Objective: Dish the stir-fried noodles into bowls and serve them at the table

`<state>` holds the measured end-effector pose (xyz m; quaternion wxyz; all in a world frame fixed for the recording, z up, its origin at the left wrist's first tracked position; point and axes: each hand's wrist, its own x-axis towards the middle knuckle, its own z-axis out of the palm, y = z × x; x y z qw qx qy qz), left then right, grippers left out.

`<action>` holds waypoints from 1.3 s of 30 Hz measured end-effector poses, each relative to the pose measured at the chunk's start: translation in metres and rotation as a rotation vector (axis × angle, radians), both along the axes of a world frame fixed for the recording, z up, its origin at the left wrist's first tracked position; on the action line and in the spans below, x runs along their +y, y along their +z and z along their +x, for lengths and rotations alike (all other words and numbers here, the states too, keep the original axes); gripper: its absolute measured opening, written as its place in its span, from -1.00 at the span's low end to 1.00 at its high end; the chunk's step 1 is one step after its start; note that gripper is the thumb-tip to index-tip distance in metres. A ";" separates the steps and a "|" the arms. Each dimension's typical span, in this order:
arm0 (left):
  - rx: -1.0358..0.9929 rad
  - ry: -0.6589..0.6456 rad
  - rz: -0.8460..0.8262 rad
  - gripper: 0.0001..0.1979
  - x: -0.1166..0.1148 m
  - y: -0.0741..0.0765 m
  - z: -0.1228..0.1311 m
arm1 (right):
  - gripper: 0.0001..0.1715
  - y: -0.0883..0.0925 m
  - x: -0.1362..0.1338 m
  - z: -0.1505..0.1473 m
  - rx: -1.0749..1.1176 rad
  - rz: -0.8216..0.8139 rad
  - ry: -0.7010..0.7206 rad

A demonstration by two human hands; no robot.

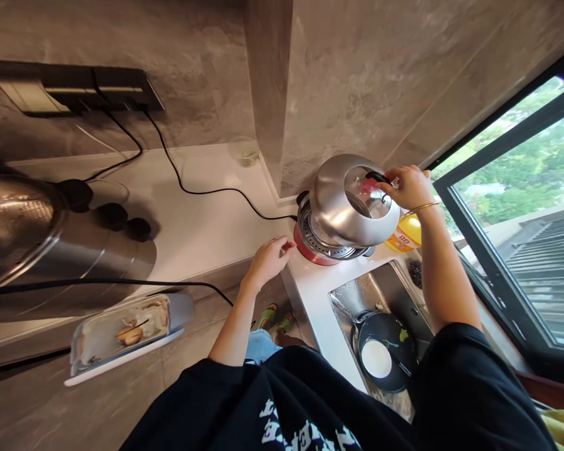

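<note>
My right hand (pixel 410 186) is closed on the black handle of a domed steel pot lid (pixel 331 194) with a glass window. The lid is tilted above a red electric pot (pixel 305 249), partly covering it. A steel steamer tray (pixel 341 252) with holes sits in the pot's top. Just left of the pot, my left hand (pixel 269 262) hovers by the counter edge with thumb and fingertips drawn together. Nothing shows between them. What lies under the lid is hidden.
At the right, a sink (pixel 399 275) holds a dark pan (pixel 395 329) and a white bowl (pixel 376 359). A yellow bottle (pixel 411 230) stands behind the pot. A black cord (pixel 216 190) crosses the counter to wall sockets (pixel 117 88). An open bin (pixel 178 316) hangs at lower left.
</note>
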<state>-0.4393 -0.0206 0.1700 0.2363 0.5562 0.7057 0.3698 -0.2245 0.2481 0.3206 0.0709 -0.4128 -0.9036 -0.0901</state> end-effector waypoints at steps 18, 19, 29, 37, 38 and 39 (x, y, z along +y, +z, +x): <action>-0.056 -0.375 -0.230 -0.83 -0.014 -0.004 0.035 | -0.64 0.002 -0.072 0.237 -0.166 0.091 -0.434; -0.055 -0.383 -0.233 -0.83 -0.014 -0.004 0.037 | -0.66 -0.004 -0.078 0.246 -0.180 0.088 -0.448; -0.016 -0.318 -0.219 -0.82 -0.018 -0.008 0.039 | -0.69 -0.039 -0.094 0.284 -0.204 0.134 -0.526; -0.018 -0.225 -0.179 -0.80 -0.035 -0.004 0.027 | -0.71 -0.004 -0.073 0.245 -0.196 0.244 -0.469; -0.022 -0.214 -0.175 -0.79 -0.038 -0.005 0.025 | -0.71 -0.003 -0.071 0.240 -0.190 0.234 -0.466; -0.027 -0.203 -0.171 -0.79 -0.041 -0.006 0.022 | -0.70 -0.003 -0.070 0.235 -0.176 0.215 -0.469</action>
